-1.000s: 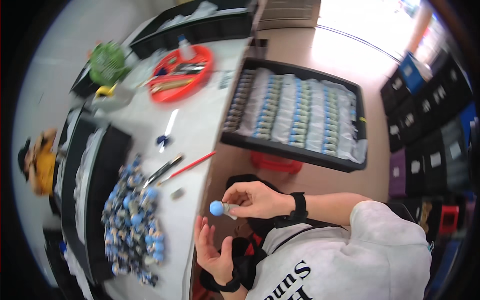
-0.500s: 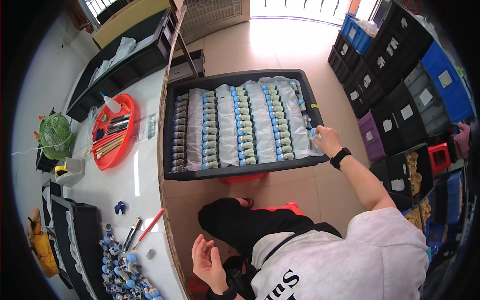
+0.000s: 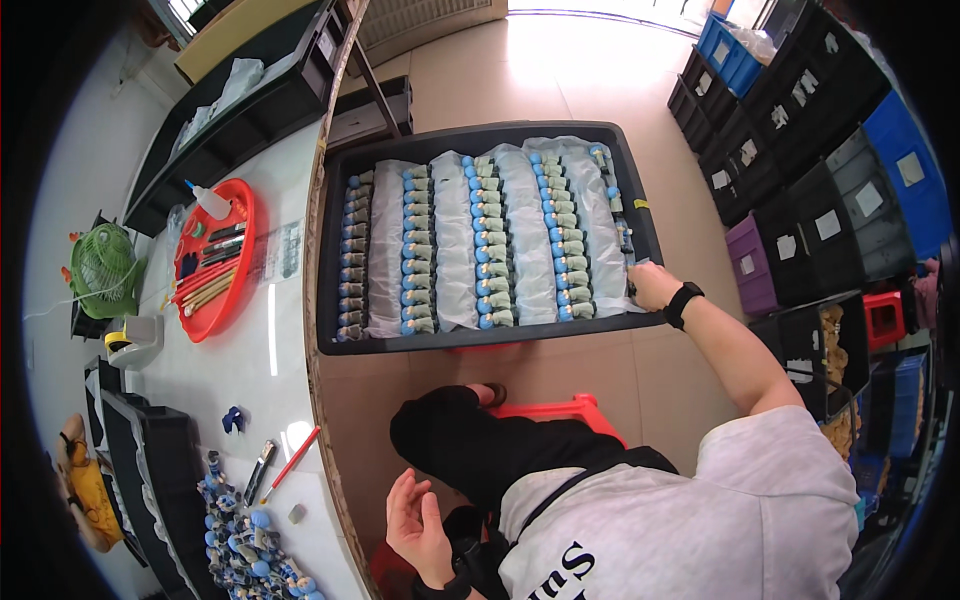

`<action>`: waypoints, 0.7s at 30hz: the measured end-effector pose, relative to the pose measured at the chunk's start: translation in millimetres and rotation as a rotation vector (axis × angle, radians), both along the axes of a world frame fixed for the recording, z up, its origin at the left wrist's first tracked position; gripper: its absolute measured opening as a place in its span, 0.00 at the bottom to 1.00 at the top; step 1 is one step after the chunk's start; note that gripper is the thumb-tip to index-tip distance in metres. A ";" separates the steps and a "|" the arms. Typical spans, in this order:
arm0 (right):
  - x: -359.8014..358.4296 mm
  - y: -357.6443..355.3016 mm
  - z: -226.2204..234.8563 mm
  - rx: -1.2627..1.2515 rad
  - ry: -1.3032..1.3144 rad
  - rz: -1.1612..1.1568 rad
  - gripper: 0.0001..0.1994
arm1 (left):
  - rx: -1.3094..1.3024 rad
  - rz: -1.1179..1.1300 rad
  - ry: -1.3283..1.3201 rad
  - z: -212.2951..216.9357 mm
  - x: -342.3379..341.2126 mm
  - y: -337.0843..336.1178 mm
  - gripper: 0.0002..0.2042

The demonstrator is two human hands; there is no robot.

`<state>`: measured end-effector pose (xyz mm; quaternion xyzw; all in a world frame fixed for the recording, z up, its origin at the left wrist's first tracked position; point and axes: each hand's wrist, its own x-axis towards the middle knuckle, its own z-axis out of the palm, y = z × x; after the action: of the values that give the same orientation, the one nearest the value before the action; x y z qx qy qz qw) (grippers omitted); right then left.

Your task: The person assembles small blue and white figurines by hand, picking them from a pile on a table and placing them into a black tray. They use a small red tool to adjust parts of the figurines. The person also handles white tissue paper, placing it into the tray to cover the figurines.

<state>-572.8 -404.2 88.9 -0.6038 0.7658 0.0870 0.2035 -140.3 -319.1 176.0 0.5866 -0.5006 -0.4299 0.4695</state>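
Observation:
A black tray holds several columns of small figurines with light-blue heads and grey-green bodies. Strips of white plastic sheeting separate the columns. My right hand is at the tray's near right corner, its fingers closed on a small figurine that they mostly hide. Beyond it, a few figurines lie along the right wall. My left hand hangs beside the table edge, holding nothing, its fingers loosely bent and the thumb apart.
On the white table to the left are a red tray of brushes, a red-handled brush, a box cutter and a figurine pile. A green fan stands farther left. Stacked crates line the right side. Another person is at far left.
My right hand has moved slightly down into the tray's near right corner, and the blue head at its fingertips is now hidden. The left hand stays put. The view has shifted slightly.

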 end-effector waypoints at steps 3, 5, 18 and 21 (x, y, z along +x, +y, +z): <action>-8.6 -1.9 20.5 -0.153 -0.072 -0.062 0.09 | 0.034 -0.059 -0.083 -0.1 -4.7 -3.2 0.14; -24.6 -9.0 22.1 -0.490 -0.150 -0.290 0.14 | 0.066 -0.058 -0.106 -3.4 -6.9 -7.9 0.13; -56.7 12.7 -46.9 -0.247 -0.603 -0.441 0.43 | 0.232 -0.023 0.010 -51.6 -10.3 -54.0 0.11; -50.4 10.3 -32.6 -0.224 -0.690 -0.377 0.44 | 0.192 -0.049 0.072 -65.5 -14.5 -74.6 0.12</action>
<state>-623.2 -393.9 56.3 -0.4649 0.7547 -0.2432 0.3938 -154.8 -393.7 110.5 0.6005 -0.4543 -0.5080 0.4183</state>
